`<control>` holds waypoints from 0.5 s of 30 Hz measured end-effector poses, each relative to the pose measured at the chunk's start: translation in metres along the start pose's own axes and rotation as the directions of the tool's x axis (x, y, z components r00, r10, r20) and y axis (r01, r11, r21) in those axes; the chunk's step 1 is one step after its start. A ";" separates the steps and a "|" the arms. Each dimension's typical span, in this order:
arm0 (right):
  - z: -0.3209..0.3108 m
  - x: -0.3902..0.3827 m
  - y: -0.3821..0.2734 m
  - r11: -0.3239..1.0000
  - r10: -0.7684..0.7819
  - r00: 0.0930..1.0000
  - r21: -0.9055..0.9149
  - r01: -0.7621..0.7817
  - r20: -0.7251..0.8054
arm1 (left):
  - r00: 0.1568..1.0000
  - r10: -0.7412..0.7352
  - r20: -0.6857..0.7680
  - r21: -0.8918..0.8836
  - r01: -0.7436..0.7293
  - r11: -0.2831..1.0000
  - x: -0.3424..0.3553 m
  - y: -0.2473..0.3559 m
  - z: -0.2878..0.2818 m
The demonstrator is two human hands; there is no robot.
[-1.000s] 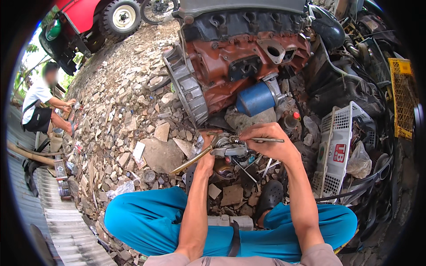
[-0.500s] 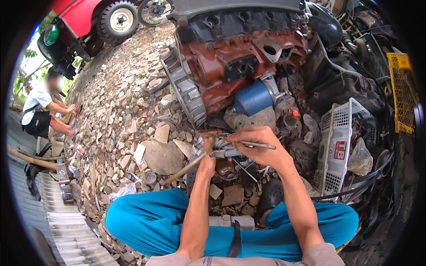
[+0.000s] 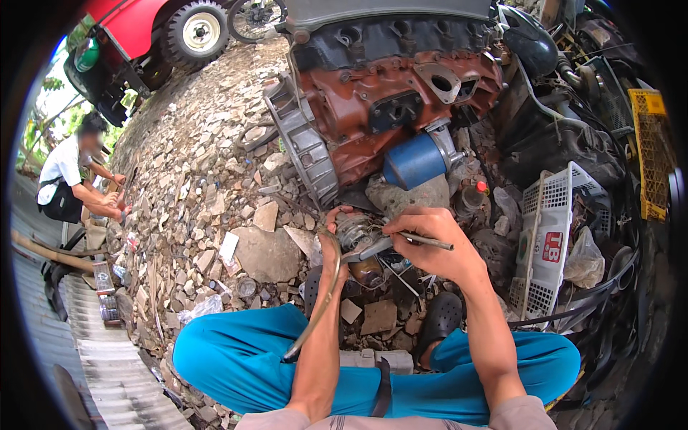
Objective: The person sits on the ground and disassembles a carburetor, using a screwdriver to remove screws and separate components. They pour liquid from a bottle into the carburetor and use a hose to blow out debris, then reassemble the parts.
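My left hand is closed round a silver metal assembly held before me, below the engine. A bent tube or hose hangs from it along my left forearm. My right hand is closed on a thin metal rod, its fingertips at the assembly's right side; the rod's working tip is hard to make out. An amber container sits just below the assembly.
The rust-red engine with a blue cylinder stands ahead on rubble. A white crate, bottle and yellow crate are at right. A person crouches at left, near corrugated sheets. A red vehicle stands behind.
The assembly has tilted and the tube has swung down to lie along my left forearm. My right hand has shifted slightly. The crouching person has bent further forward.
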State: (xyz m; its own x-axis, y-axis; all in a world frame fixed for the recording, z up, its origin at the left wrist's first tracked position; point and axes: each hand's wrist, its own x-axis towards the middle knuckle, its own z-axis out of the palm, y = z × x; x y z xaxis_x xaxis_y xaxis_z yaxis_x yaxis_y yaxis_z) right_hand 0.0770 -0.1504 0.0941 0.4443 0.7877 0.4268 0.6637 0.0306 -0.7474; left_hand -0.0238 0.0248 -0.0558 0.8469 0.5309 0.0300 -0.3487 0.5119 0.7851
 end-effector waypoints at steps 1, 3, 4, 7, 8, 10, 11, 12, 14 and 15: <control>0.001 0.001 -0.005 1.000 0.004 1.000 0.006 -0.004 -0.028 | 0.998 0.058 -0.017 0.023 -0.057 0.998 0.000 0.002 0.005; 0.009 0.003 -0.008 0.998 -0.006 0.994 0.062 0.013 -0.108 | 0.984 0.170 -0.051 0.074 -0.166 0.983 -0.003 0.002 0.016; 0.012 0.004 -0.009 0.996 -0.009 0.989 0.089 0.022 -0.148 | 0.984 0.164 -0.075 0.024 -0.162 0.986 -0.005 0.003 0.020; 0.011 0.003 -0.009 0.999 0.033 0.996 -0.007 -0.033 -0.085 | 0.984 0.175 -0.040 0.031 -0.174 0.984 -0.003 0.010 0.013; 0.013 0.002 -0.011 0.998 0.064 0.990 0.001 -0.064 -0.122 | 0.983 0.177 -0.038 0.130 -0.171 0.977 -0.003 0.015 0.014; 0.020 0.000 -0.018 0.992 0.125 0.973 0.022 -0.123 -0.194 | 0.976 0.217 -0.018 0.207 -0.209 0.956 -0.004 0.013 0.018; 0.026 -0.002 -0.020 0.989 0.146 0.960 0.018 -0.146 -0.237 | 0.972 0.236 -0.007 0.244 -0.227 0.943 -0.005 0.011 0.020; 0.034 -0.003 -0.022 0.985 0.167 0.946 0.014 -0.170 -0.279 | 0.960 0.276 -0.053 0.279 -0.251 0.927 -0.003 0.008 0.021; 0.047 -0.006 -0.030 0.978 0.199 0.925 -0.002 -0.211 -0.324 | 0.960 0.272 -0.072 0.247 -0.247 0.937 -0.007 0.008 0.025; 0.046 -0.006 -0.032 0.972 0.232 0.929 0.035 -0.232 -0.289 | 0.959 0.270 -0.082 0.232 -0.245 0.941 -0.008 0.009 0.027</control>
State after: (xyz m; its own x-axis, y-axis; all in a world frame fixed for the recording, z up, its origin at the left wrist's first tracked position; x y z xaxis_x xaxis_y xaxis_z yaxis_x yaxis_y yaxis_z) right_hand 0.0255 -0.1278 0.0925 0.7407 0.5605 0.3704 0.5212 -0.1316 -0.8432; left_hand -0.0230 0.0071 -0.0319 0.6853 0.7031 0.1897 -0.4427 0.1954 0.8751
